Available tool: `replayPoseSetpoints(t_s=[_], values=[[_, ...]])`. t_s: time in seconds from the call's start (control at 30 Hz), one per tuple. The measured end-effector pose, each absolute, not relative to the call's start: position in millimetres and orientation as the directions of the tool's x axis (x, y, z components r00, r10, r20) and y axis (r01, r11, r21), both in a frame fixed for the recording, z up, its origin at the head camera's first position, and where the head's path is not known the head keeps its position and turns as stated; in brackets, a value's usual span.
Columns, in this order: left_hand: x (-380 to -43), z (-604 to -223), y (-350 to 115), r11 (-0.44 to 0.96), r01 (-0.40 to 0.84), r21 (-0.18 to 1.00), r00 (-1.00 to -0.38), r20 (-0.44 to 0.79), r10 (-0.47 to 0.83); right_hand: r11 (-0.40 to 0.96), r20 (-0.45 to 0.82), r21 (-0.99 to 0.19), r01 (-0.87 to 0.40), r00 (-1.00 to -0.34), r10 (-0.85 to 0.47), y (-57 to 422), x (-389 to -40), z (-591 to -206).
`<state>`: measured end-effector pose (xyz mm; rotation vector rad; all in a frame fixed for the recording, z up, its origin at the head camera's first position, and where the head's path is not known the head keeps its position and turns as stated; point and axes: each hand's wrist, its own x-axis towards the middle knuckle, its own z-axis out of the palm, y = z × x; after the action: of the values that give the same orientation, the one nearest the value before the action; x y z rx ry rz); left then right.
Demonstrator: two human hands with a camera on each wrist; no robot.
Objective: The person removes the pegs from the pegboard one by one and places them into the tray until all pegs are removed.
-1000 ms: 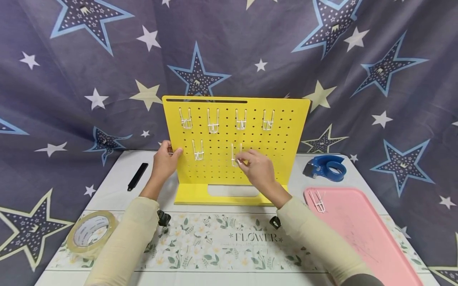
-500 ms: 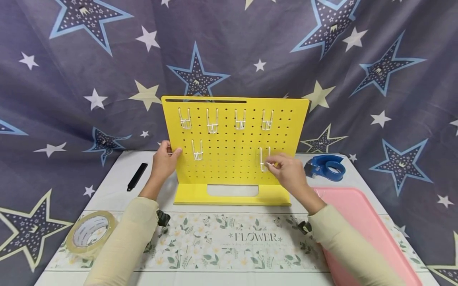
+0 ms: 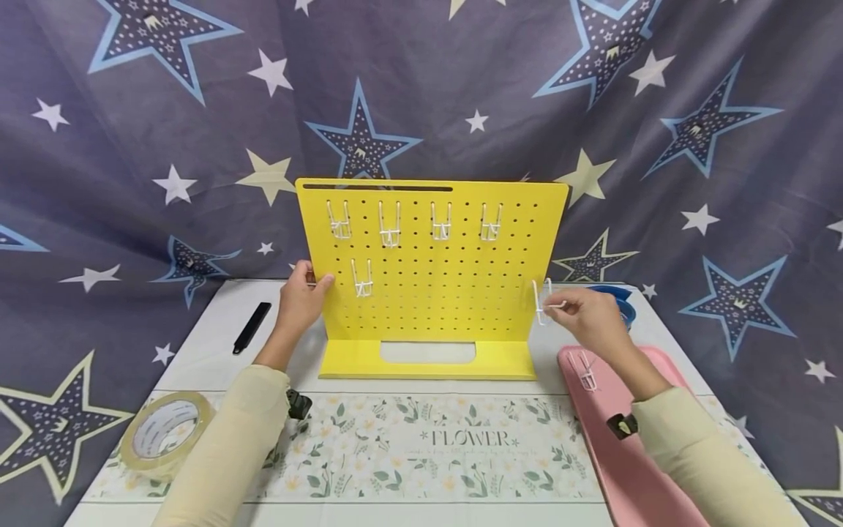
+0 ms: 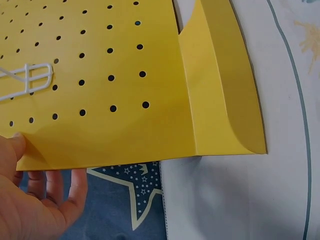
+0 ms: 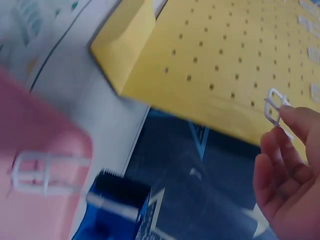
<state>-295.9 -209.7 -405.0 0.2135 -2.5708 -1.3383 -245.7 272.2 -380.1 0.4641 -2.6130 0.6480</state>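
A yellow pegboard (image 3: pixel 448 293) stands upright on its base on the table. My left hand (image 3: pixel 303 298) grips its left edge, thumb on the front and fingers behind, as the left wrist view also shows. My right hand (image 3: pixel 589 318) pinches a white wire hook (image 3: pixel 538 304) between thumb and fingertips, off the board's right edge. In the right wrist view this hook (image 5: pixel 273 106) overlaps the board. Several white hooks hang along the top row, and a single hook (image 3: pixel 362 278) hangs lower left. Another hook (image 3: pixel 583 372) lies on the pink tray (image 3: pixel 612 424).
Behind my right hand sits a blue tape dispenser (image 3: pixel 622 304), partly hidden. To the left are a black bar-shaped object (image 3: pixel 252 328) and a large roll of clear tape (image 3: pixel 166 433). A star-patterned curtain (image 3: pixel 428 88) hangs behind the table.
My right hand has carried the hook rightward, from in front of the board's lower middle to past its right edge. The left hand keeps its grip on the left edge.
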Motion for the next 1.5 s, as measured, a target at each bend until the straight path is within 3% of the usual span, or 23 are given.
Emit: replayPoseSetpoints(t_s=[0.4,0.7,1.2,1.5], values=[[-294,-405,-209,0.576,-0.017,0.818,-0.962,0.143,-0.231,0.879,0.461,-0.299,-0.372,-0.863,-0.209,352,-244,-377],[-297,-406,-208,0.574,-0.022,0.819,-0.963,0.137,-0.233,0.903,0.315,-0.286,-0.319,-0.922,-0.226,396,-232,-397],[-291,-403,-210,0.558,-0.014,0.83,-0.964,0.136,-0.227,0.897,0.127,-0.342,-0.28,-0.96,-0.251,406,-224,-443],[-293,-403,-210,0.557,-0.001,0.831,-0.965,0.145,-0.218,0.897,0.14,-0.327,-0.296,-0.954,-0.264,405,-226,-465]])
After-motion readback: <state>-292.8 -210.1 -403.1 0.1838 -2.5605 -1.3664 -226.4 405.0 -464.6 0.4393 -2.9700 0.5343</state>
